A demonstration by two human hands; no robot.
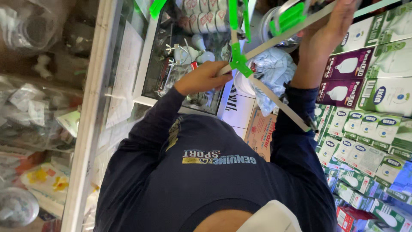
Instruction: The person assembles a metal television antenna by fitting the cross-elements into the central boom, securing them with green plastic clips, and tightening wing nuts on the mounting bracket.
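Hands point(201, 77) grip a rack point(274, 41) — glass case point(171, 56) holds bulbs point(201, 47).

Both hands grip folding rack point(274, 43): grey bars, green joints.

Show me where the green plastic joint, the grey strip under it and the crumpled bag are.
green plastic joint point(238, 63): head view, on its middle, where the strips cross.
grey strip point(274, 103): head view, midway along its bare length.
crumpled bag point(274, 64): head view, on its wrinkled upper part.
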